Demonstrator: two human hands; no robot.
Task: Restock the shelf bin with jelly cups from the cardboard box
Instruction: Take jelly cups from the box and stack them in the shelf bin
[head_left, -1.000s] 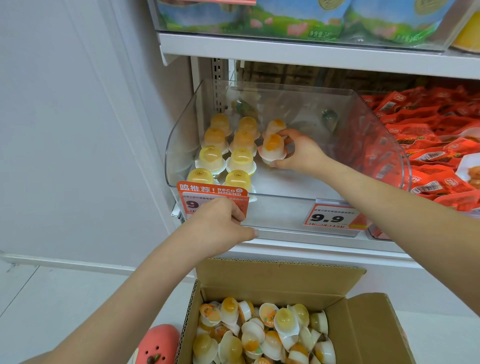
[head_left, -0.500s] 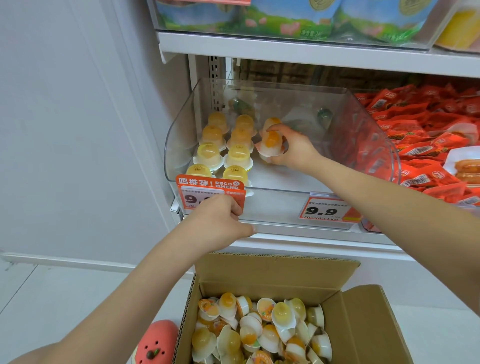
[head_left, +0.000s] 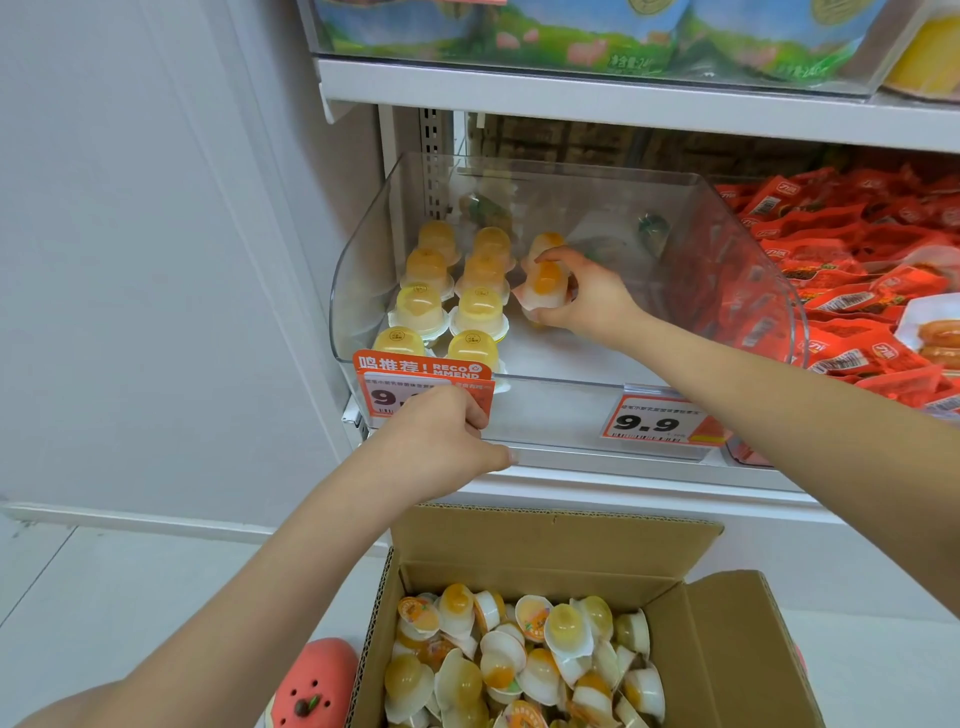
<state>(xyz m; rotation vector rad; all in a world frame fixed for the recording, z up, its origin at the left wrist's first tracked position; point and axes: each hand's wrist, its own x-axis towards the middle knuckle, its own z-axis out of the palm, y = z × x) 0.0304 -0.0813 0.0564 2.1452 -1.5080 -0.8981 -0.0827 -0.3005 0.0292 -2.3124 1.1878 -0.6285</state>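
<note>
Reaching into the clear bin (head_left: 748, 260) on the shelf (head_left: 597, 470), the right hand (head_left: 582, 299) grips one jelly cup (head_left: 545, 286) with curled fingers, thumb below and fingertips on top, dome tilted toward the bin's left wall. The cup sits just right of the rows (head_left: 452, 291) already stocked: two columns of yellow and orange cups, domes up, filling the bin's left side from front edge to back. A single cup (head_left: 545, 243) stands behind the held one. The left hand (head_left: 441, 441) rests at the bin's front left corner, fingers curled against the orange price tag (head_left: 415, 371); whether it pinches the tag cannot be told. A second tag (head_left: 654, 423) marked 9.9 hangs at the front right. Below the shelf, the open cardboard box (head_left: 727, 649) holds a loose heap of cups (head_left: 519, 660). Red packets (head_left: 857, 270) fill the neighbouring bin to the right. A pink plush (head_left: 311, 686) lies left of the box.
</note>
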